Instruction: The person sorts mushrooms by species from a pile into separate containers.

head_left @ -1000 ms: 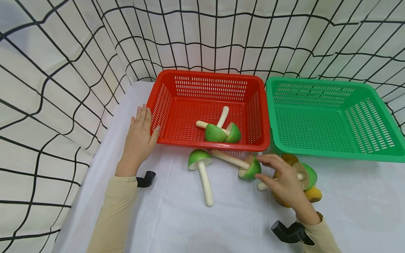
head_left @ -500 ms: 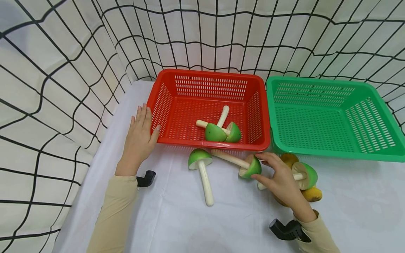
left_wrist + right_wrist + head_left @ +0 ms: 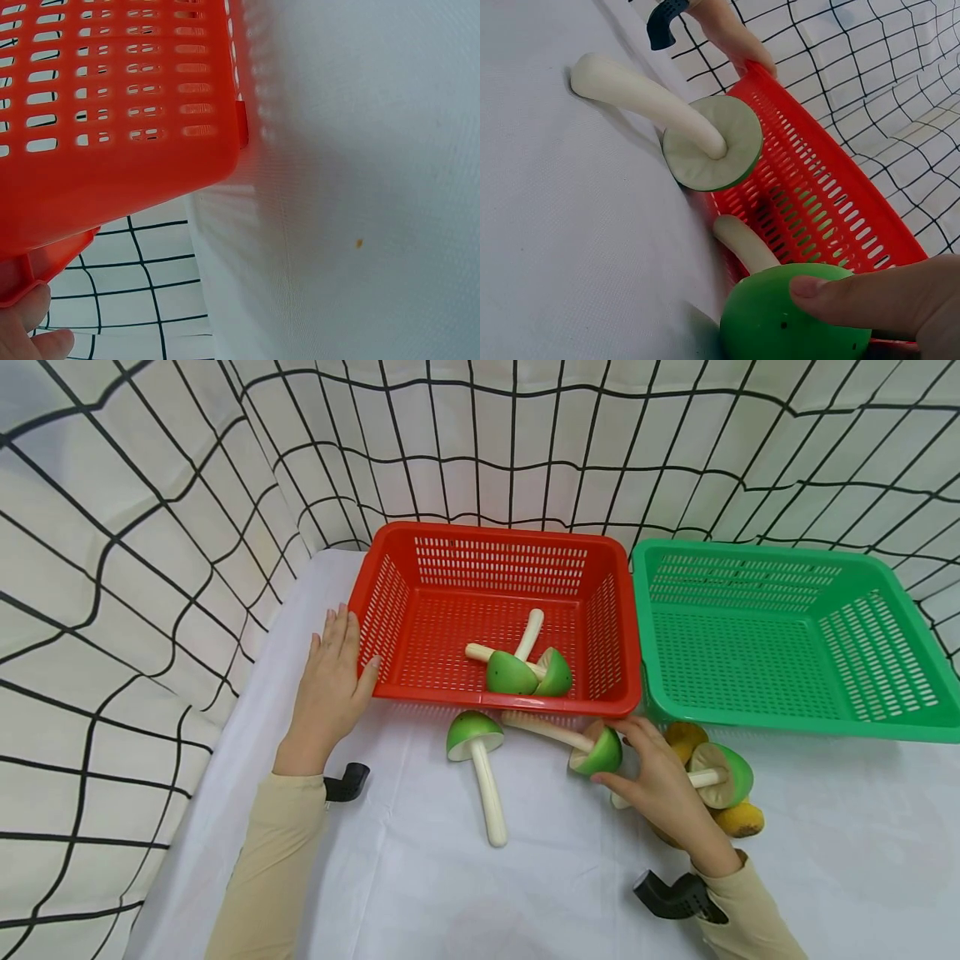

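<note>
My right hand [image 3: 663,781] on the green mushroom's cap [image 3: 602,753]
Fingers curl over it, thumb pressing; it looks hard, light, smooth, so I'd grip where cap meets stem.

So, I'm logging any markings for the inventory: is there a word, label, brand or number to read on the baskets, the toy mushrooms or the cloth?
None can be read: red basket, green basket, green-capped mushrooms and white cloth show no print in any view.
</note>
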`<state>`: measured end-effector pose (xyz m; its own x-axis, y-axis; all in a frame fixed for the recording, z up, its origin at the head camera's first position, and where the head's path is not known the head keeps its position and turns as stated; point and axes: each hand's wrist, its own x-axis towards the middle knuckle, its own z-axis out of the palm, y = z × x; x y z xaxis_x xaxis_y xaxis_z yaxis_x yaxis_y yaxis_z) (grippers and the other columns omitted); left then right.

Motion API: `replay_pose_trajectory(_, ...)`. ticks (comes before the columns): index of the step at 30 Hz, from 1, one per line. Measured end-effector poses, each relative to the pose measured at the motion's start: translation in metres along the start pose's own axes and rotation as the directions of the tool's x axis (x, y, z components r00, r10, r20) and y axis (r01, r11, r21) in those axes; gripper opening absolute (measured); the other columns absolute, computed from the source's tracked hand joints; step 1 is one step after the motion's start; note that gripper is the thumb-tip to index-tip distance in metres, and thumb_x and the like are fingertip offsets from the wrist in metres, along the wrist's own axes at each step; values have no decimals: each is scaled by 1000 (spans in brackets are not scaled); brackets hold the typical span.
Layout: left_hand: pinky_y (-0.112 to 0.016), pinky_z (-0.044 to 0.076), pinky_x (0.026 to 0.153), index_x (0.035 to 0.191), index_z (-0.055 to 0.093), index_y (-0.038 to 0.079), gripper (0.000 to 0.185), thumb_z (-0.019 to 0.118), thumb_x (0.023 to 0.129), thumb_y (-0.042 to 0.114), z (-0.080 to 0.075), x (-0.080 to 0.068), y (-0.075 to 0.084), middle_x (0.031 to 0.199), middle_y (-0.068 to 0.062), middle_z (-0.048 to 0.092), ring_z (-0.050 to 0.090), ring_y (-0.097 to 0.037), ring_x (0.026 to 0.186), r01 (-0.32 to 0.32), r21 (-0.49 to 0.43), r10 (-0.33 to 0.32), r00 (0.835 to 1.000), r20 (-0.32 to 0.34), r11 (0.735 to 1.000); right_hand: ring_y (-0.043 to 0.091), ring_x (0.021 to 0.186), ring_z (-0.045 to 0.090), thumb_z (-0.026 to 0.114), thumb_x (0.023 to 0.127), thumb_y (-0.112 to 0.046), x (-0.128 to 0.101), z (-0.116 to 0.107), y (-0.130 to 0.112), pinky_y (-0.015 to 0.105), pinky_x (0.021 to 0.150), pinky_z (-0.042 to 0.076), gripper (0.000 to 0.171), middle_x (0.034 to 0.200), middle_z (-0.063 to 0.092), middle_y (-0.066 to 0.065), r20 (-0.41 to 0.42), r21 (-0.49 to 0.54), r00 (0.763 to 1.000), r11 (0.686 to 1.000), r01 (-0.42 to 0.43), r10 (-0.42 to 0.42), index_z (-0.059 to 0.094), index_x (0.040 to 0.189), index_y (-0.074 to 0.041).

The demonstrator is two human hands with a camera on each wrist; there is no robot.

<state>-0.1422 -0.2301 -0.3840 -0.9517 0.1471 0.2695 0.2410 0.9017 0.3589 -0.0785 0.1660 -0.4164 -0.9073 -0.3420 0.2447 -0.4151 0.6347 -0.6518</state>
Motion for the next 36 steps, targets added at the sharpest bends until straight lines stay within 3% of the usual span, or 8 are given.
replay_pose_trajectory(10, -54, 10, 112, 143, 21, -13, 62, 42, 98, 24, 0, -1, 1, 153, -25, 15, 8, -34, 142, 4, 0, -4, 1000, -1, 1000, 31, 109, 48, 85, 65, -5, 0, 6, 2, 48, 87, 43, 73, 119, 51, 18, 15, -34, 1000, 999, -9, 9, 46, 126, 3)
replay_pose_trajectory(22, -53, 8, 112, 144, 20, -12, 62, 41, 98, 24, 0, 0, 0, 154, -24, 13, 5, -32, 143, 1, -13, -1, 1000, -1, 1000, 33, 104, 52, 85, 65, -5, 1, 13, 5, 47, 84, 45, 75, 113, 52, 19, -12, -16, 1000, 1000, -2, 2, 40, 125, 4)
replay_pose_trajectory(36, -53, 7, 112, 144, 20, -12, 63, 41, 98, 25, 0, 0, 0, 154, -22, 12, 4, -30, 143, 8, -12, -8, 1000, 4, 1000, 31, 104, 54, 87, 64, -9, -1, 8, -3, 48, 84, 46, 72, 116, 54, 15, -36, 21, 999, 999, -39, 40, 47, 122, 1)
